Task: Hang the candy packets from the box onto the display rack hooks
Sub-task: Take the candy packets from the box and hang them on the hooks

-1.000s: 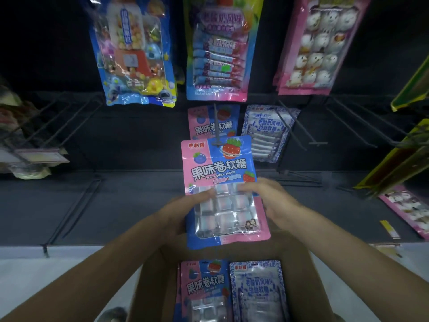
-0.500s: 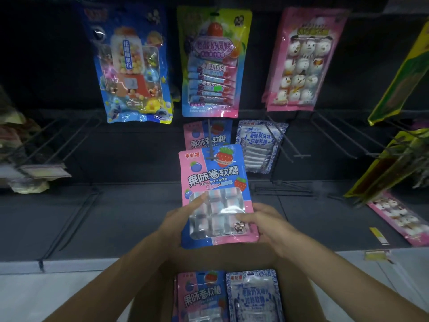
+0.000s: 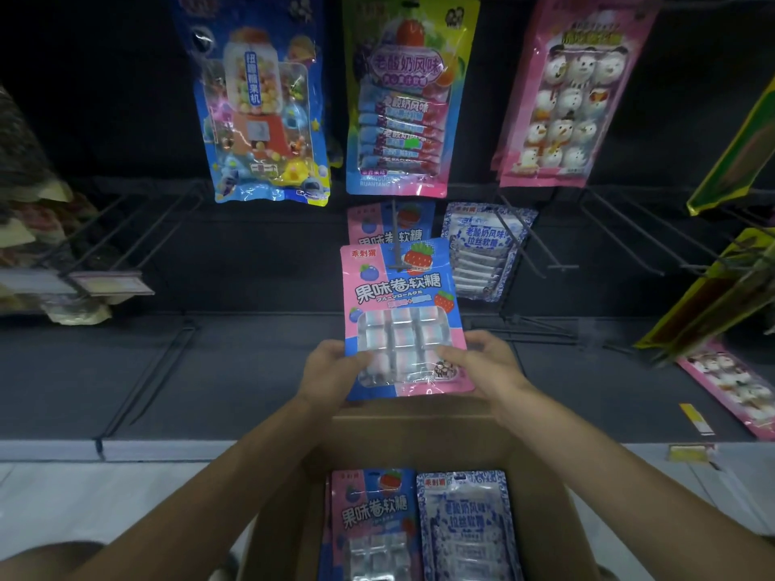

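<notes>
We are edging the candy packet (image 3: 402,312) further up the hook (image 3: 395,241) above, clamping its lower sides in left hand (image 3: 331,366) and right hand (image 3: 490,366).

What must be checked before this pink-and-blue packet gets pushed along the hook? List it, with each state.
1. Grip: left hand and right hand both hold the held packet by its lower sides: ok.
2. Facing: printed front toward the camera, upright: ok.
3. Alignment: the hook tip lies over the packet's top middle: ok.
4. Hole threaded on the hook: cannot tell.
5. Right hook: the hung packet behind bears the same print: ok.
6. Stock left: the box shows more packets: ok.
</notes>
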`<action>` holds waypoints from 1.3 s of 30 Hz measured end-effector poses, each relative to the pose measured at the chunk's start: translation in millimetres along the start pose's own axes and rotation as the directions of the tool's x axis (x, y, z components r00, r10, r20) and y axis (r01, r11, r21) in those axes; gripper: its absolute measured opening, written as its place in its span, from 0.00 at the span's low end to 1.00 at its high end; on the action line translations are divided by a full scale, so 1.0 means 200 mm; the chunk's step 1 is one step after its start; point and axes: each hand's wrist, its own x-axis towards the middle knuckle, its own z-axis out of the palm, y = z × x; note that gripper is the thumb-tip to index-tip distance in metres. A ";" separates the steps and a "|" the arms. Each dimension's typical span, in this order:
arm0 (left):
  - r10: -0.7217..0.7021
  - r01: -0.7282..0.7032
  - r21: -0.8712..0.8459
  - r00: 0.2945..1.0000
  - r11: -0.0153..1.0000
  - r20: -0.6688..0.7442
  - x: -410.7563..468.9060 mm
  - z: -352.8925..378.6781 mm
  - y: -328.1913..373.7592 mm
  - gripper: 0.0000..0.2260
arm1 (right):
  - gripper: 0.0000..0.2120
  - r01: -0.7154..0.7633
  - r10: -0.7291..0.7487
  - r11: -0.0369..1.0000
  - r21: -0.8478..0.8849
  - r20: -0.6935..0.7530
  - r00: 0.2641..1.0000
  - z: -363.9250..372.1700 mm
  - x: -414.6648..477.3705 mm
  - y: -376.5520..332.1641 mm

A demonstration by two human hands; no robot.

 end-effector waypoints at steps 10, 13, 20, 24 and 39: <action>0.148 -0.120 0.231 0.983 0.966 -0.110 0.20 0.06 -0.04 0.08 | 0.12 0.080 -0.122 0.961 -0.263 -0.145 0.982 0.12 0.14 0.00; 0.144 -0.114 0.292 0.986 0.950 -0.085 0.27 0.06 -0.03 0.07 | 0.16 0.013 -0.060 0.953 -0.302 -0.147 0.987 0.16 0.21 -0.02; 0.062 -0.018 0.368 0.992 0.930 -0.108 0.51 0.06 -0.08 0.10 | 0.16 -0.042 -0.009 0.933 -0.357 -0.143 0.990 0.25 0.37 0.08; 0.104 -0.049 0.453 0.990 0.890 -0.097 0.66 0.04 -0.09 0.07 | 0.12 -0.003 -0.042 0.943 -0.332 -0.126 0.991 0.28 0.48 0.10; 0.263 -0.222 0.314 0.960 0.923 -0.095 0.97 0.01 0.06 0.07 | 0.25 0.193 -0.207 0.977 -0.096 -0.164 0.965 0.36 0.82 -0.08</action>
